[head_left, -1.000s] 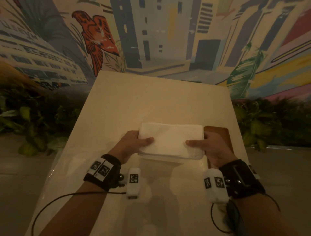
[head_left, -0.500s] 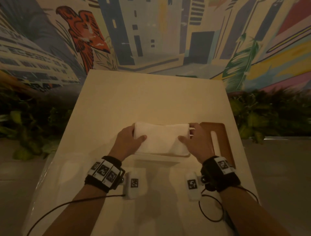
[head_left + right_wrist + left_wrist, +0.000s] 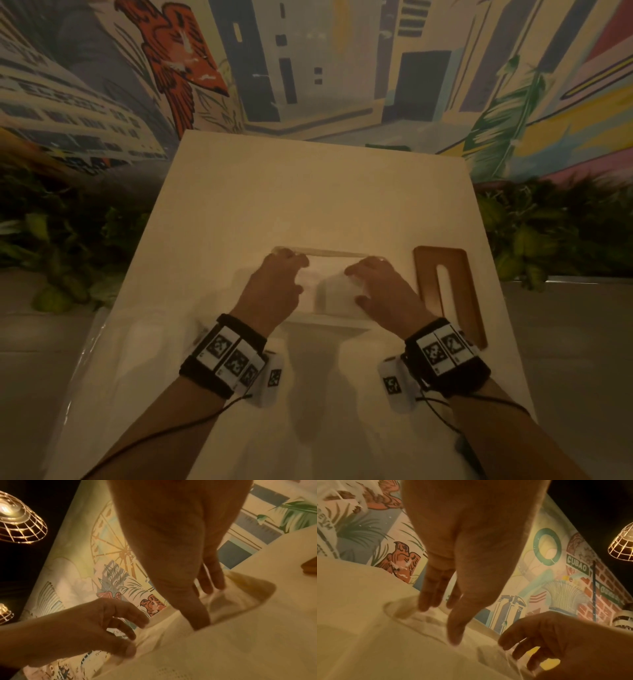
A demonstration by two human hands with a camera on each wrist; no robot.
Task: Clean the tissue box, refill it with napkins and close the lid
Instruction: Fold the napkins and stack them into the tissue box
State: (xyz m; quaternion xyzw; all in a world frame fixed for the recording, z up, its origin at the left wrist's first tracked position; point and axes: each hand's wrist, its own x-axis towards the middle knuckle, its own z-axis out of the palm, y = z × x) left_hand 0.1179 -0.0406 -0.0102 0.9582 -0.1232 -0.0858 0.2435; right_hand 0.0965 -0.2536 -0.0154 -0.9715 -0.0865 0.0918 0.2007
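Head view: both hands sit on the stack of white napkins (image 3: 325,291), which lies in the clear tissue box (image 3: 329,253) mid-table, nearer the person than the far edge. Left hand (image 3: 274,287) and right hand (image 3: 380,291) press down w/ fingers spread and bent at the tips, not wrapped round anything. The brown wooden lid (image 3: 428,274) w/ a long slot lies flat on the cream table (image 3: 308,198), just right of the box, beside the right hand. Black wrist straps carry square black-and-white marker tags; no readable text on them. Left wrist view: left-hand fingers (image 3: 426,601) reach down fairly straight, tips on the napkins near the box's clear corner; right hand (image 3: 556,635) comes in from the right, fingers loosely curved over the paper. Wall mural (image 3: 556,574) shows a sign reading "CUBAO"; a 2nd sign below is too blurred to read. Right wrist view: right-hand fingers (image 3: 211,577) press napkins into the box corner; left hand (image 3: 96,626) hovers w/ curved fingers, tips touching the paper. Caged lamp (image 3: 18,519) glows overhead.
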